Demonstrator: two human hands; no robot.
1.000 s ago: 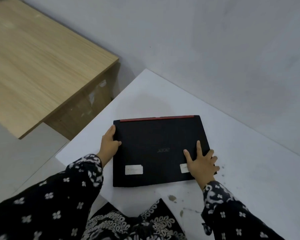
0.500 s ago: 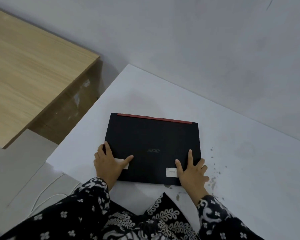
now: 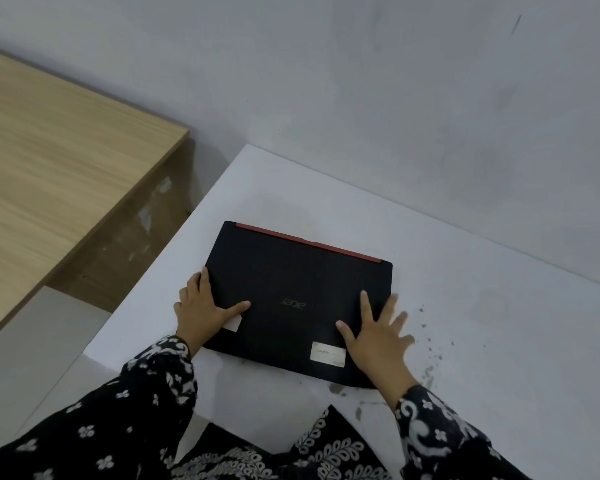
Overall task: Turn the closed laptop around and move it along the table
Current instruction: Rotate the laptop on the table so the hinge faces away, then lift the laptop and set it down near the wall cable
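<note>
A closed black laptop (image 3: pixel 291 282) with a red strip along its far edge lies flat on the white table (image 3: pixel 465 341), slightly skewed, its near right corner closest to me. My left hand (image 3: pixel 201 313) grips the laptop's near left edge, thumb on the lid over a white sticker. My right hand (image 3: pixel 378 337) lies flat on the near right corner of the lid, fingers spread and reaching past the right edge. A second white sticker (image 3: pixel 327 354) shows beside the right thumb.
A grey wall (image 3: pixel 395 116) runs right behind the table. To the left stands a wooden table (image 3: pixel 56 174), with a strip of floor (image 3: pixel 32 358) between. Dark specks (image 3: pixel 430 348) stain the white surface to the right of the laptop.
The left hand shifted from the laptop's left side to its near left corner. The laptop has turned slightly clockwise, and the right hand's fingers have spread wider.
</note>
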